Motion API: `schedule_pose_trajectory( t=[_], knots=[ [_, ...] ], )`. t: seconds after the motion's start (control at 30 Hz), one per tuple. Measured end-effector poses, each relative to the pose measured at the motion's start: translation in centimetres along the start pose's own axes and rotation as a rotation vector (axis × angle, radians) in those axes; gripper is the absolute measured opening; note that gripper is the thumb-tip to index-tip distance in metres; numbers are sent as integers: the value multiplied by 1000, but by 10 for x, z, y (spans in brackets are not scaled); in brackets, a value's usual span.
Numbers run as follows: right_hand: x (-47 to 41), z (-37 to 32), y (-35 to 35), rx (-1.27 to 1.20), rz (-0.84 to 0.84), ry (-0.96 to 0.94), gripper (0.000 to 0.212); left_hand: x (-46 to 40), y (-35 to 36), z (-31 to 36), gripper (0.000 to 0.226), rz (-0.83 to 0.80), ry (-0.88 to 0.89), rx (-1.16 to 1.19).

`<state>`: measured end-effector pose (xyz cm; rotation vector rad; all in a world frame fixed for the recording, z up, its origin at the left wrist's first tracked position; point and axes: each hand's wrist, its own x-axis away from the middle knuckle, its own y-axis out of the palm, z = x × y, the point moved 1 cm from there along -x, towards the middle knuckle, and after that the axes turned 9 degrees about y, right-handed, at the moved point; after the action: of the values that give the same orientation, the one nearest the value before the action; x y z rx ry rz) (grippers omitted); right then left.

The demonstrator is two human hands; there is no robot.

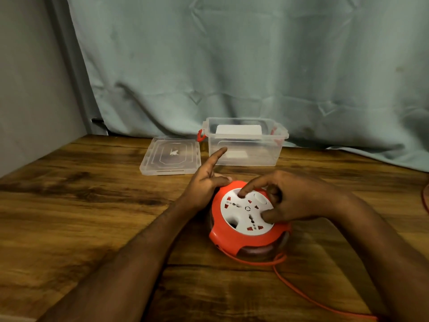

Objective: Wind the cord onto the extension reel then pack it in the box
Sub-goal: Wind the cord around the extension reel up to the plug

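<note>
A round orange extension reel [234,240] with a white socket face lies flat on the wooden table [92,205]. My left hand [206,184] grips its left rim, index finger sticking out. My right hand [287,201] rests on top, index fingertip and thumb pressed into recesses of the white disc. An orange cord [299,289] leaves the reel's lower front and trails off to the bottom right. Behind the reel stands an open clear plastic box [246,156] with red latches.
The box's clear lid [171,156] lies flat to the left of the box. A pale green curtain [255,66] hangs behind the table. A grey wall [30,77] borders the left side. More orange cord [424,198] shows at the right edge.
</note>
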<state>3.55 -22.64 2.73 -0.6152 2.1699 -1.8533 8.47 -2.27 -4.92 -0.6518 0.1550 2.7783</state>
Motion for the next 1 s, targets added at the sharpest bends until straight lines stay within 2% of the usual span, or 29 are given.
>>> schedule_pose_trajectory(
  t=[0.23,0.53,1.0],
  knots=[
    [0,-4,2,-46,36,32,56,-3,-4,-1,75,58,-19,-10],
    [-4,-10,9,110,202,60,50,-2,-4,0,74,108,-14,-42],
    [-11,-17,19,124,232,30,62,-4,-5,-6,75,131,-29,-70]
  ],
)
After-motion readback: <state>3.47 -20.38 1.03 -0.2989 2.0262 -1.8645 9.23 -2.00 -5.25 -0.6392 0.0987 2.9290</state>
